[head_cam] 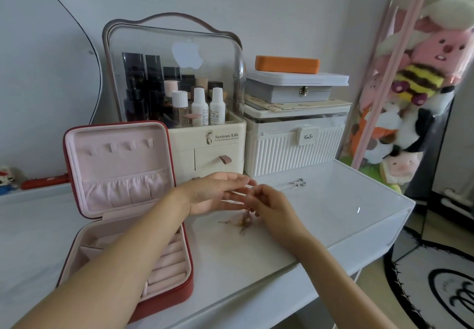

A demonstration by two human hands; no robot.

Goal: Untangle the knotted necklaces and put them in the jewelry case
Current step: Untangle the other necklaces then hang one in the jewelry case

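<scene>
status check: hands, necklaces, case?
Left hand open, fingers straight. Right hand pinching the gold necklace tangle, part lifted off the desk. Silver chain lies apart behind. Jewelry case open, nothing blocking.

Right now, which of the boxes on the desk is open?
The red jewelry case at the left, lid up, pink lining showing. The cream ribbed box, the grey box stacked on it and the orange case on top are all shut.

a bedroom: cosmetics organiser (pixel 179 93), plush toys (pixel 420 77), vanity table (pixel 346 200)
</scene>
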